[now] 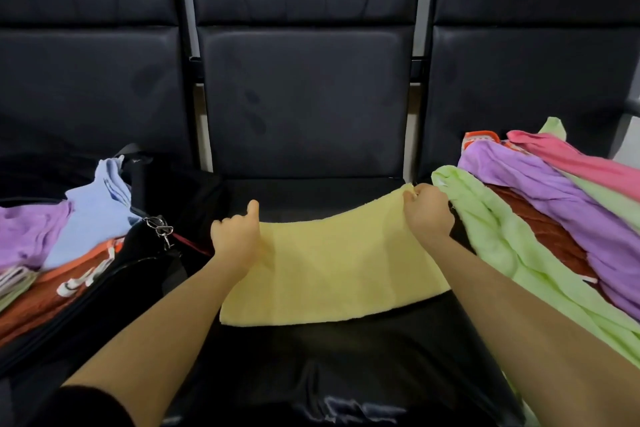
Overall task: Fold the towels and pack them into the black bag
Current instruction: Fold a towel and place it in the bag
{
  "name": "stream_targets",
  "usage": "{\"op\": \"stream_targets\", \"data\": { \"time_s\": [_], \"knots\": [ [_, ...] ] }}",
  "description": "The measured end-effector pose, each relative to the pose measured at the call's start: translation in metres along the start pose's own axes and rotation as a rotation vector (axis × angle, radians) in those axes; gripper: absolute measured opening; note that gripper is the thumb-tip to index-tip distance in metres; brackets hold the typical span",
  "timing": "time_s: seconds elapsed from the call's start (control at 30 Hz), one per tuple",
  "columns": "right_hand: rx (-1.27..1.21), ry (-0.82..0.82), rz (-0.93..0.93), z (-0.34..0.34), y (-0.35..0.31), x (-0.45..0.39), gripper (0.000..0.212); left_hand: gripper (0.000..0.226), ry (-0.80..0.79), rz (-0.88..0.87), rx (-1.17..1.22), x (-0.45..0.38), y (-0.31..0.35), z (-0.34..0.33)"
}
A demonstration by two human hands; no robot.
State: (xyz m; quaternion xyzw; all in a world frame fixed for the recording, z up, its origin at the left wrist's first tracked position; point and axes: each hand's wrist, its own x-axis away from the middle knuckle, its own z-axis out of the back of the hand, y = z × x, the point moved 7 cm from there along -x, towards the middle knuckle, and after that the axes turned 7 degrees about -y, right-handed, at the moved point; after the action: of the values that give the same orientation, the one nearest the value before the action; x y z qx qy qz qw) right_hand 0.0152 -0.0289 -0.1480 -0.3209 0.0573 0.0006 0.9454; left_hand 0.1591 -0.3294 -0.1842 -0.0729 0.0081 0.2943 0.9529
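A row of black seats [304, 97] fills the room. On the right a big pile of towels [540, 204] waits, unfolded. On the left, the black bag [114, 284] holds several towels already. The yellow towel [329, 274] lies on the middle seat. The right hand [427, 210] pinches its far corner; the left hand [237, 236] grips its left edge. The bag's far side is cut off.

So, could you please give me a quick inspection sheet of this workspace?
Surface: black seat, yellow towel spread on it.
Job's things: black bag at left, open, towels inside; loose pile at right.
Clutter: nothing seen.
Hands: left hand and right hand each grip a far corner of the yellow towel.
Cables: nothing seen; bag clip only.
Surroundings: black seat backs.
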Motion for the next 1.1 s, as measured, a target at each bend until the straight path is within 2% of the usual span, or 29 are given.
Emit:
{"op": "stream_targets", "data": {
  "time_s": [0.17,0.27,0.33,0.5,0.6,0.67,0.8,0.93,1.1],
  "knots": [
    [0.127,-0.072,0.028,-0.022,-0.002,-0.009,0.025,0.053,-0.056,0.017,-0.101,-0.010,0.013,-0.021],
    [0.213,0.043,0.244,-0.032,-0.010,-0.002,0.035,0.055,0.064,-0.007,-0.160,-0.001,0.020,-0.020],
    [0.159,0.077,0.415,-0.040,-0.019,0.011,0.045,0.051,0.111,-0.073,-0.184,0.007,0.028,-0.019],
    [0.039,-0.247,0.658,-0.081,-0.035,0.046,0.039,0.034,0.104,-0.107,-0.090,0.033,0.041,-0.015],
    [0.232,-0.469,0.643,-0.107,-0.020,0.062,0.047,0.030,0.027,-0.087,-0.018,0.051,0.042,-0.021],
    [0.446,-0.521,0.609,-0.114,-0.002,0.065,0.053,0.032,0.003,-0.051,0.010,0.059,0.040,-0.026],
    [0.588,-0.504,0.498,-0.102,0.014,0.063,0.055,0.040,-0.059,0.039,0.043,0.069,0.032,-0.040],
    [0.666,-0.441,0.465,-0.094,0.025,0.076,0.056,0.027,-0.078,0.066,0.051,0.074,0.030,-0.046],
    [0.645,-0.330,0.466,-0.086,0.026,0.086,0.053,0.023,-0.072,0.144,0.069,0.080,0.029,-0.044]
  ]
}}
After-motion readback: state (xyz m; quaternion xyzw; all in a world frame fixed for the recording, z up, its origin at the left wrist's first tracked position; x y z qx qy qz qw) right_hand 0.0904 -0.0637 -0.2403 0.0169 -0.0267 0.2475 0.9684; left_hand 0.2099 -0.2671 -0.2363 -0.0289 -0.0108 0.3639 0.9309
